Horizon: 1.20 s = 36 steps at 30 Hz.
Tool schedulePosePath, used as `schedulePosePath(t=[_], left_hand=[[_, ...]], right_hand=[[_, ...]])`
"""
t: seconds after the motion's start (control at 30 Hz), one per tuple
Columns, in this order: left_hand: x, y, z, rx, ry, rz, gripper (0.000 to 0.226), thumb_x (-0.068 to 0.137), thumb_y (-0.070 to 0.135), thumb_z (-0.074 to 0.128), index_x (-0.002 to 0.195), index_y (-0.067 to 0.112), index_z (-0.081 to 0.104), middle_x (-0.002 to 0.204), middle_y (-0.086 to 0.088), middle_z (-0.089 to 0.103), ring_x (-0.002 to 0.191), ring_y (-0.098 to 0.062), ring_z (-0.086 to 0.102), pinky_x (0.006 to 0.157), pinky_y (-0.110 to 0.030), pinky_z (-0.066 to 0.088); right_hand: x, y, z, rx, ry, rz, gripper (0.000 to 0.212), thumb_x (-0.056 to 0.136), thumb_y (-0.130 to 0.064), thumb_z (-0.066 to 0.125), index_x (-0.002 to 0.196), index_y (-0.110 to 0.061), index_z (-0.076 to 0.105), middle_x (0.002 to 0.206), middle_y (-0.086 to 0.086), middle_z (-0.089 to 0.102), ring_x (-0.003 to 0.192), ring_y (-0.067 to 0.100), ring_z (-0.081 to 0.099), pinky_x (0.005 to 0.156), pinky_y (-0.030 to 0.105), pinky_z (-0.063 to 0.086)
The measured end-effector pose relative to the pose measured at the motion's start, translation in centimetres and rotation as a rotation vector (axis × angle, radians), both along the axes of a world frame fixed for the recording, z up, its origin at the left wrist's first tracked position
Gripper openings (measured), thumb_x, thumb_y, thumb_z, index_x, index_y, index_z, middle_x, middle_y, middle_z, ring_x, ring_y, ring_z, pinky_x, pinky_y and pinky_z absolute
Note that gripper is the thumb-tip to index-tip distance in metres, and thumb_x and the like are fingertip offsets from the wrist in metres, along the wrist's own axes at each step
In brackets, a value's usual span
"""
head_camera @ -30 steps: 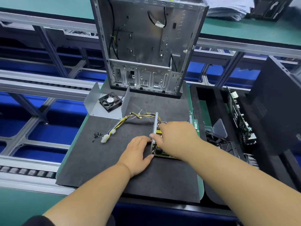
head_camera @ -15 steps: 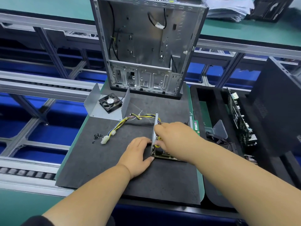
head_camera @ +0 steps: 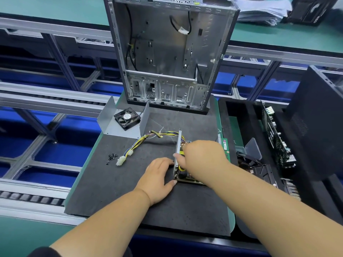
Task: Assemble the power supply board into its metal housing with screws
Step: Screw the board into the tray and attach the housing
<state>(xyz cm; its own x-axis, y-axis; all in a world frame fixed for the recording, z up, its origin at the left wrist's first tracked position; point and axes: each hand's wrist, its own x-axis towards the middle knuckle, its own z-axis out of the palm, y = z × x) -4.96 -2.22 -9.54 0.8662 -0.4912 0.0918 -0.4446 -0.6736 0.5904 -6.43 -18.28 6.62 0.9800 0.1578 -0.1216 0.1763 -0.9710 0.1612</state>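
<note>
— So, what's changed?

— My right hand (head_camera: 202, 156) has slid nearer along the power supply board (head_camera: 187, 178) on the mat (head_camera: 111, 182), fingers probably pinching its metal wall. Left hand (head_camera: 157, 176) stays flat, bracing. Seating continues; screws (head_camera: 112, 157) untouched.

A dark grey speckled mat (head_camera: 115, 190) covers a green-edged tray (head_camera: 217, 115), and at its 12 o'clock stands a bare silver computer case (head_camera: 167, 52) with black cables inside and a black base. At about 10 o'clock sits a plain grey metal housing (head_camera: 111, 125) with a black fan (head_camera: 127, 117) bearing a white round label, while a bundle of wires (head_camera: 141, 143), mostly yellow with some black and purple strands, ends in a white plug (head_camera: 120, 161) beside small black screws (head_camera: 112, 157). At 3 o'clock lie a green memory stick (head_camera: 225, 145) with a white label, a black foam tray (head_camera: 246, 112) and green circuit boards (head_camera: 276, 143), all over blue panels and grey rails, with green benches at 12 o'clock.
</note>
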Motion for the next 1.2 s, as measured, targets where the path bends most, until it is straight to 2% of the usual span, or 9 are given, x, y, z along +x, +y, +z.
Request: schedulePosePath(t=[0.1,0.27,0.4,0.57,0.7,0.83,0.97,1.07,1.2], left_hand=[[0.0,0.0,-0.2,-0.004,-0.003,0.005,0.054,0.082,0.047,0.061,0.130,0.029,0.044,0.133,0.014,0.043,0.128,-0.007,0.032,0.112,-0.027,0.028],[0.0,0.0,0.0,-0.009,-0.016,0.003,0.052,0.082,0.044,0.062,0.128,0.029,0.046,0.131,0.014,0.044,0.127,-0.008,0.034,0.111,-0.026,0.028],[0.0,-0.1,0.0,0.003,-0.010,0.005,0.054,0.082,0.045,0.061,0.130,0.029,0.045,0.133,0.013,0.044,0.129,-0.008,0.032,0.111,-0.024,0.026],[0.0,-0.1,-0.1,-0.001,-0.018,0.010,0.055,0.082,0.043,0.063,0.132,0.027,0.045,0.135,0.012,0.044,0.129,-0.008,0.032,0.110,-0.023,0.024],[-0.1,-0.1,0.1,-0.005,-0.015,0.008,0.053,0.082,0.044,0.062,0.130,0.028,0.045,0.133,0.013,0.044,0.128,-0.008,0.032,0.111,-0.026,0.027],[-0.1,-0.1,0.3,0.005,-0.012,0.013,0.052,0.083,0.043,0.063,0.130,0.028,0.046,0.133,0.013,0.044,0.129,-0.009,0.033,0.112,-0.029,0.028],[-0.1,-0.1,0.2,0.003,-0.008,0.016,0.054,0.083,0.042,0.064,0.132,0.027,0.045,0.135,0.012,0.043,0.130,-0.009,0.032,0.112,-0.026,0.026],[-0.1,-0.1,0.3,0.006,-0.010,0.013,0.055,0.084,0.042,0.064,0.133,0.026,0.045,0.136,0.011,0.043,0.130,-0.011,0.033,0.112,-0.027,0.027],[-0.2,-0.1,0.4,0.008,-0.018,0.010,0.053,0.084,0.041,0.065,0.131,0.026,0.046,0.135,0.012,0.043,0.130,-0.010,0.032,0.112,-0.025,0.025]], right_hand=[[-0.2,-0.4,0.2,0.141,0.004,0.020,0.032,0.095,-0.049,0.038,0.086,-0.019,0.044,0.069,-0.005,0.038,0.071,0.026,0.049,0.055,0.032,0.026],[-0.6,-1.1,0.9,0.336,0.061,0.174,0.019,0.091,-0.028,0.046,0.106,-0.016,0.046,0.102,0.000,0.059,0.091,0.028,0.054,0.082,0.038,0.038],[-0.6,-1.6,1.0,0.334,0.056,0.245,0.014,0.097,-0.033,0.048,0.097,-0.020,0.043,0.090,-0.004,0.055,0.084,0.025,0.053,0.064,0.034,0.029],[-0.4,-1.3,0.5,0.125,0.040,0.182,0.036,0.100,-0.055,0.035,0.087,-0.022,0.036,0.068,-0.007,0.037,0.069,0.025,0.044,0.056,0.032,0.031],[-0.7,-1.5,0.5,0.215,-0.002,0.221,0.029,0.099,-0.047,0.038,0.092,-0.020,0.046,0.092,-0.001,0.057,0.082,0.026,0.056,0.066,0.035,0.035],[-0.3,-1.7,1.1,0.273,0.056,0.234,0.024,0.096,-0.030,0.045,0.116,-0.018,0.052,0.109,0.000,0.059,0.093,0.028,0.057,0.069,0.035,0.040],[-0.1,-1.4,0.8,0.175,0.077,0.206,0.021,0.102,-0.038,0.040,0.093,-0.020,0.045,0.093,0.000,0.059,0.080,0.026,0.054,0.062,0.034,0.038],[-0.2,-1.2,0.6,0.156,0.078,0.170,0.026,0.102,-0.042,0.036,0.087,-0.022,0.041,0.074,-0.005,0.045,0.071,0.024,0.046,0.058,0.033,0.034],[-0.5,-1.2,1.1,0.212,0.100,0.190,0.018,0.097,-0.034,0.041,0.101,-0.017,0.045,0.096,0.001,0.060,0.079,0.029,0.054,0.062,0.036,0.037]])
